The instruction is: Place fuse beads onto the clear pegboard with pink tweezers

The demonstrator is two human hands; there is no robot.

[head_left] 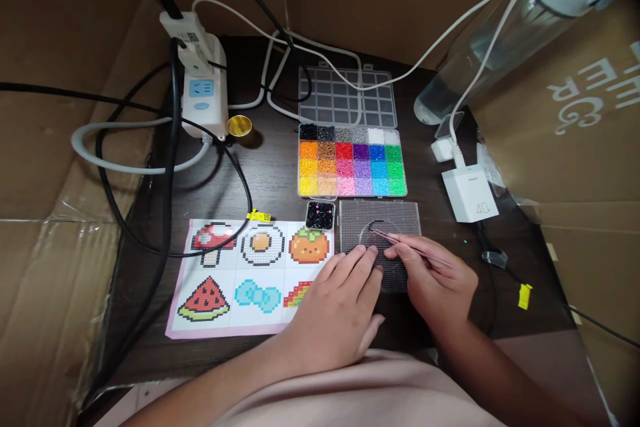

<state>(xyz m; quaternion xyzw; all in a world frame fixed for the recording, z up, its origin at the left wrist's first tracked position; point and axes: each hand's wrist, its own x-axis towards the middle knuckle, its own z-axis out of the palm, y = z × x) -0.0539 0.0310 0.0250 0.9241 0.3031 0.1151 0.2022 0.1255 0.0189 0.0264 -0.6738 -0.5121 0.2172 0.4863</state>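
My right hand (435,277) pinches slim pink tweezers (386,237), their tips close to the surface of a clear pegboard (409,215). A dark curved line of what look like black beads shows near the tips; single beads are too small to make out. Flat over the pegboard's left part lies my left hand (343,307), its fingers stretched out and holding nothing. Just behind it stands a small clear tray (308,220) of black beads with a few pink ones. My left hand also covers the right lower corner of a pattern sheet (235,331) with pixel pictures.
Behind the pegboard stands a sectioned bead box (373,195), its clear lid (346,95) folded back. A power strip (217,60), looping cables and a gold cap (239,125) are at left. At right are a white charger (470,193) and a bottle (480,53). Cardboard walls enclose the table.
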